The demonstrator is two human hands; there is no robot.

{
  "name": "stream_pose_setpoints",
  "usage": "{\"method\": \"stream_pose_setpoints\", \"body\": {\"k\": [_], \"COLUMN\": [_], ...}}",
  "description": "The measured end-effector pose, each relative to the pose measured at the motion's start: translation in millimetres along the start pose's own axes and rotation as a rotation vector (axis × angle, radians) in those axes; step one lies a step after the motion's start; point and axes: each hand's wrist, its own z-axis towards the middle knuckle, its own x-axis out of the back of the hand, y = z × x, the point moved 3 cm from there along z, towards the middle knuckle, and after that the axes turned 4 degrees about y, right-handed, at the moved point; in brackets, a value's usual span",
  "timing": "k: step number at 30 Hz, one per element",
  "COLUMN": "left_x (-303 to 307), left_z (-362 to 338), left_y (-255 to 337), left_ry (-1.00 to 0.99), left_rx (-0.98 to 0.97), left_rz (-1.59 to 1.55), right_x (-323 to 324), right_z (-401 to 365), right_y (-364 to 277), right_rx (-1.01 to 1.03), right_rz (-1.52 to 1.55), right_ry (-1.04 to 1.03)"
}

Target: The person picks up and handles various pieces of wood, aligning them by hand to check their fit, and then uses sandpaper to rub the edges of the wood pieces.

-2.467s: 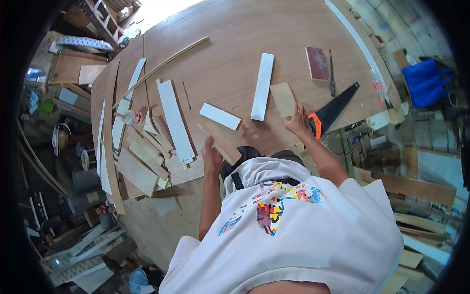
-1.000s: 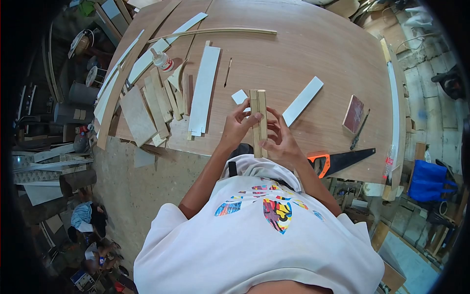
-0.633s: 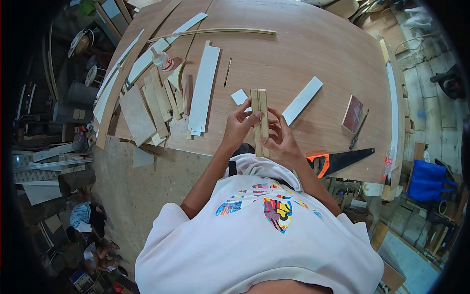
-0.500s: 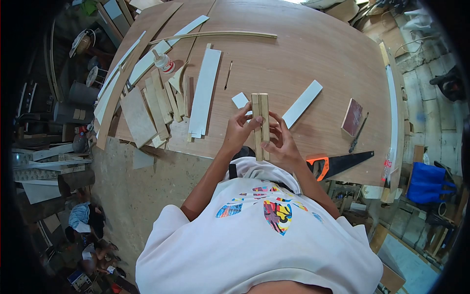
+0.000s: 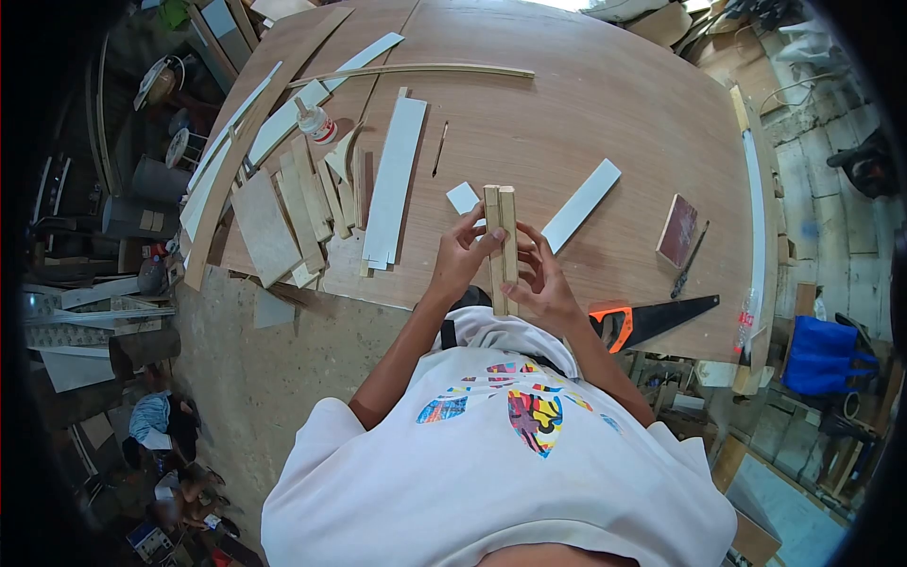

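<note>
Near the middle of the frame, the person holds two narrow wooden strips [image 5: 502,248] pressed side by side, standing lengthwise just above the near edge of the plywood table [image 5: 605,104]. The left hand [image 5: 460,257] is closed around the left side of the pair, thumb and fingertips pinching it partway up. The right hand [image 5: 541,281] grips the right side lower down, its fingers curled against the wood.

Just behind the strips' upper ends lies a small white square piece [image 5: 462,197], and to its right a white rectangular strip [image 5: 582,205] rests at a slant. Farther right sit a dark red block [image 5: 676,231] and, at the table's near right edge, a handsaw with an orange handle [image 5: 652,319]. Left of the hands a long white panel [image 5: 394,180] lies beside a heap of wood offcuts [image 5: 293,208], with a glue bottle [image 5: 315,121] near the upper left and a thin curved batten [image 5: 416,71] across the top.
</note>
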Motion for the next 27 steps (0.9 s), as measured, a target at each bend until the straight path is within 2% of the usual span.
{"method": "stream_pose_setpoints", "body": {"k": [7, 22, 24, 27], "left_x": [-2.0, -3.1, -1.9, -1.6], "left_z": [-1.7, 0.1, 0.8, -0.2], "left_y": [4.8, -12.9, -20.0, -20.0], "left_ry": [0.010, 0.070, 0.146, 0.110], "left_rx": [0.020, 0.221, 0.216, 0.288], "left_rz": [-0.017, -0.086, -0.036, -0.100], "right_x": [0.5, 2.7, 0.4, -1.9], "right_z": [0.6, 6.4, 6.3, 6.3], "right_y": [1.1, -8.7, -12.8, -14.1], "right_rx": [-0.040, -0.184, -0.223, -0.251], "right_rz": [-0.014, -0.122, -0.120, -0.131], "right_ry": [0.025, 0.076, 0.090, 0.115]}}
